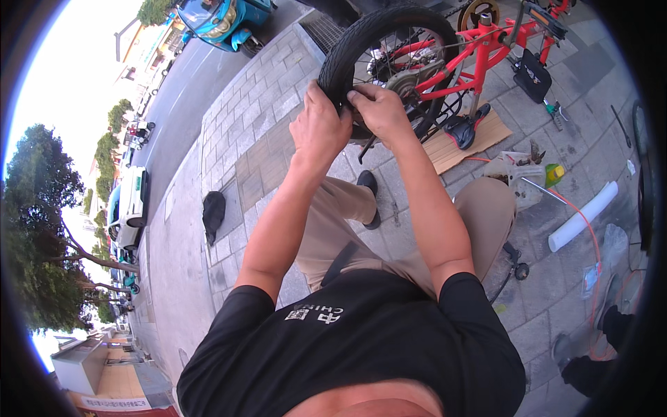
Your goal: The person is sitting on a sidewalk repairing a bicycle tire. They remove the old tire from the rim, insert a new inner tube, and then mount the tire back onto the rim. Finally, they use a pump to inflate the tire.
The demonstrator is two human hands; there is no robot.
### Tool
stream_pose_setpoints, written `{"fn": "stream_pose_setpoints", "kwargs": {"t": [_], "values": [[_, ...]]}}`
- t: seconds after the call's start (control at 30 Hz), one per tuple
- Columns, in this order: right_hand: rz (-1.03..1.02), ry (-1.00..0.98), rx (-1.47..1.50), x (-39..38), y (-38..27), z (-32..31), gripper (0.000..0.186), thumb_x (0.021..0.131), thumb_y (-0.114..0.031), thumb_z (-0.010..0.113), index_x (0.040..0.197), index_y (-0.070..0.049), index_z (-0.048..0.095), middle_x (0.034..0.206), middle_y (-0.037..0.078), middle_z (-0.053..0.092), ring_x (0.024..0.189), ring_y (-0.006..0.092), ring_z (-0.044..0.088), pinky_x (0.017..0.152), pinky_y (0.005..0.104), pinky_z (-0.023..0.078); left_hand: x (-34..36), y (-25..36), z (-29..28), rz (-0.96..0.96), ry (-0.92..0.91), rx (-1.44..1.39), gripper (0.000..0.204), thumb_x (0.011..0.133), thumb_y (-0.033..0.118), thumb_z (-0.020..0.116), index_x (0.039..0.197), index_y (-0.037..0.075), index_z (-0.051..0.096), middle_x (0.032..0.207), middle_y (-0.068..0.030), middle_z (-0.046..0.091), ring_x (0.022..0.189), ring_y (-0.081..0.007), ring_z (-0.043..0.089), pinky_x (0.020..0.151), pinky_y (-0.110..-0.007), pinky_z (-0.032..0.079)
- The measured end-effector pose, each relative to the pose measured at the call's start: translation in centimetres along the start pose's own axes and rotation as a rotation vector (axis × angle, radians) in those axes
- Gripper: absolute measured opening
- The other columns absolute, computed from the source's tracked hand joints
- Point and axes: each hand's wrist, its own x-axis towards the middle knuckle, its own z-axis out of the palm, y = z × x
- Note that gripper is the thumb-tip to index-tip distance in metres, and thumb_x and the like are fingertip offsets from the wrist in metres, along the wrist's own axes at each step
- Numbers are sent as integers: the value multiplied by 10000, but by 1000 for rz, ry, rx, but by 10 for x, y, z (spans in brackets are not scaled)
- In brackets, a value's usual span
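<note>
A black bicycle tyre [333, 62] stands raised at top centre, on the rear wheel of a red bicycle frame [479, 62]. My left hand [321, 121] grips the tyre's near-left side, fingertips over its tread. Just right of it, my right hand [379, 115] pinches the inner edge of the same tyre with thumb and fingers closed. The detail between the fingertips is too small to make out. Spokes, a chain and the hub [403, 83] show beyond my hands. A black saddle [458, 132] lies on cardboard [441, 156] below the frame.
A white tube [582, 215], a green-and-yellow bottle [554, 174], a hose and tools lie at right. A black cloth item [213, 215] lies left on the paving. A co-worker's dark-clad legs [590, 372] are at lower right. A blue three-wheeler [215, 21] and a white car [127, 205] are on the road.
</note>
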Motion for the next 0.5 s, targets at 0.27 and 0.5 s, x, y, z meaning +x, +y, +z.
{"fn": "stream_pose_setpoints", "kwargs": {"t": [0.27, 0.5], "values": [[39, 47, 207, -1, -3, 9, 336, 1035, -169, 714, 1273, 67, 739, 1031, 118, 789, 908, 137, 701, 822, 310, 566, 3, 8, -1, -58, -26, -5, 593, 946, 283, 696, 1348, -78, 451, 1167, -361, 716, 1051, -566, 707, 903, -624, 544], [81, -288, 579, 15, -13, -1, 276, 1052, -101, 672, 1272, 52, 740, 1127, 78, 781, 985, 156, 714, 901, 308, 570, 2, 19, -14, 23, -32, -34, 557, 927, 236, 659, 1285, -126, 434, 1129, -421, 689, 1049, -615, 679, 930, -639, 535]]}}
